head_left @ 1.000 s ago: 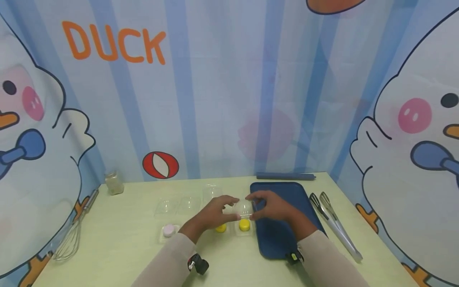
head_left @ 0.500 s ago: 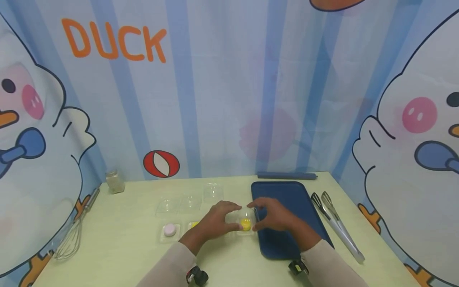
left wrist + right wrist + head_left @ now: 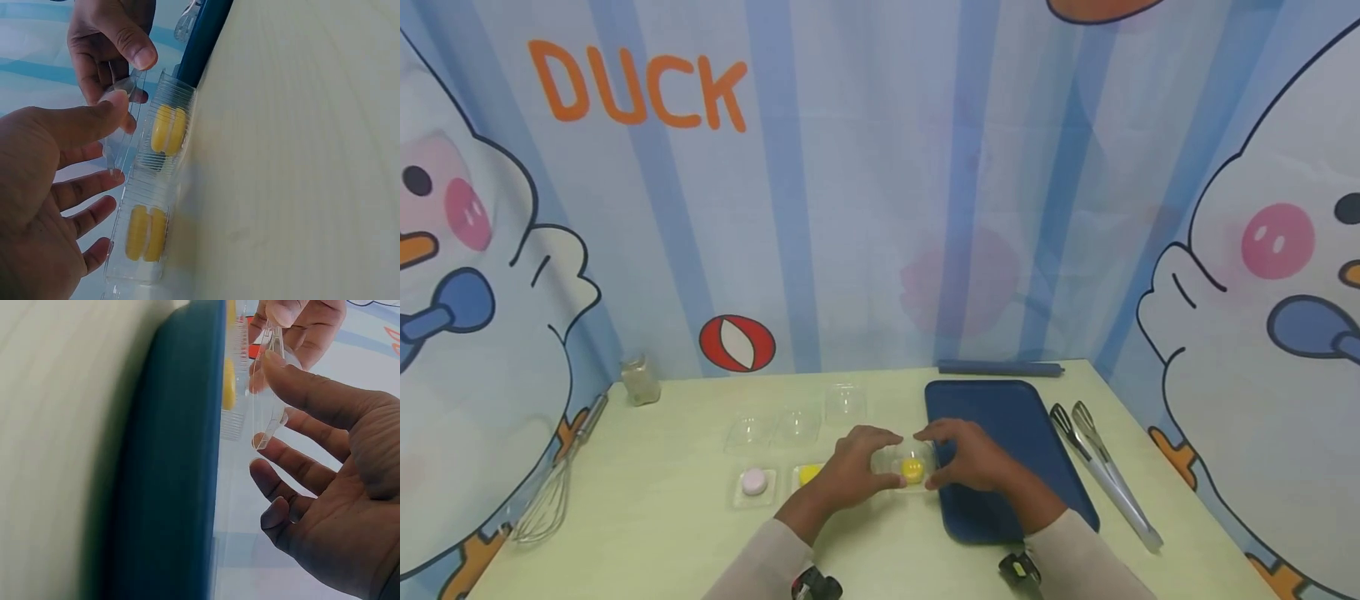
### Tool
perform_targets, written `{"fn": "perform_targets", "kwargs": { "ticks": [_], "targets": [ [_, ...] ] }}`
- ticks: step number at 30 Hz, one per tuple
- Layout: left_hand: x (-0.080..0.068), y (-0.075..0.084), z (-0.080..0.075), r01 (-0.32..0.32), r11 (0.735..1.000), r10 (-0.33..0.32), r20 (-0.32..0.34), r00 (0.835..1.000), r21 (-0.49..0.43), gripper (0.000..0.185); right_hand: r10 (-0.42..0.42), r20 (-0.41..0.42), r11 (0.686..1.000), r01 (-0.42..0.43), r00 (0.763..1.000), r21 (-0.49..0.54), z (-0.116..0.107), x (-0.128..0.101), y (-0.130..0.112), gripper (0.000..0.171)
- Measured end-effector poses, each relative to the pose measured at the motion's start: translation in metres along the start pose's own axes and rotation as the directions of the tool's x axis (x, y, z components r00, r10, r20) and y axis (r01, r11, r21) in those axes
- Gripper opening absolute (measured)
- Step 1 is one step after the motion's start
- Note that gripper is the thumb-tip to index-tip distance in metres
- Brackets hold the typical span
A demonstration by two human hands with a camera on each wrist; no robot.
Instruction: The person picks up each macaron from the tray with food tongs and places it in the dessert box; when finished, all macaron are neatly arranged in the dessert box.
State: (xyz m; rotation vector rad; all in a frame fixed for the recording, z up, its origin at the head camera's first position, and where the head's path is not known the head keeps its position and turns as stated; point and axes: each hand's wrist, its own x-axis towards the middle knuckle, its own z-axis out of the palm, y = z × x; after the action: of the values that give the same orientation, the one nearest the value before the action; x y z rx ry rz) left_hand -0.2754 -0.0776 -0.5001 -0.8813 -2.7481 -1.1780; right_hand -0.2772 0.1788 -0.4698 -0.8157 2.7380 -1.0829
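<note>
My left hand (image 3: pixel 848 469) and right hand (image 3: pixel 976 456) pinch opposite sides of a clear plastic lid (image 3: pixel 269 415) between thumbs and fingers. The lid is level, just above a ribbed clear base (image 3: pixel 178 87) that bears a yellow macaron (image 3: pixel 912 471). In the left wrist view a narrow gap shows between lid and base. A second yellow macaron (image 3: pixel 146 233) sits in another clear base, partly hidden by my left hand in the head view. Left of it, a pink macaron (image 3: pixel 754 481) lies on its own base.
Several clear lids (image 3: pixel 846 403) lie behind the macarons. A blue tray (image 3: pixel 988 517) stands close on the right, with tongs (image 3: pixel 1105 475) beyond and a dark blue rod (image 3: pixel 1000 368) behind. At the left are a whisk (image 3: pixel 553 492) and a jar (image 3: pixel 640 382).
Both hands have lowered the clear lid from above and behind the right yellow macaron to just over it. The macarons and bases have stayed in place.
</note>
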Motion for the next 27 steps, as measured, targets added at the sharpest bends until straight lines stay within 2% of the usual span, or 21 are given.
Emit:
{"fn": "perform_targets", "kwargs": {
  "ticks": [4,8,11,27],
  "targets": [
    [-0.0002,-0.0007,0.0023,-0.013,1.000,0.014,-0.019,1.000,0.025,0.057,-0.001,-0.003,1.000,0.001,1.000,0.014,0.0016,0.0006,0.0027,0.068],
    [-0.0015,-0.0012,0.0048,0.005,0.999,-0.004,-0.014,1.000,0.051,0.056,-0.004,-0.002,1.000,0.004,1.000,0.011,0.0035,0.0008,0.0049,0.067],
    [-0.0027,-0.0008,0.0054,0.018,0.999,-0.018,-0.004,1.000,0.043,0.057,-0.004,-0.003,1.000,0.004,1.000,0.008,0.0036,0.0005,0.0060,0.067],
    [-0.0026,-0.0055,0.0063,0.009,0.999,-0.009,0.008,1.000,0.053,0.059,-0.032,0.019,0.999,0.032,0.999,-0.007,0.0060,-0.0006,0.0089,0.066]
  ]
}}
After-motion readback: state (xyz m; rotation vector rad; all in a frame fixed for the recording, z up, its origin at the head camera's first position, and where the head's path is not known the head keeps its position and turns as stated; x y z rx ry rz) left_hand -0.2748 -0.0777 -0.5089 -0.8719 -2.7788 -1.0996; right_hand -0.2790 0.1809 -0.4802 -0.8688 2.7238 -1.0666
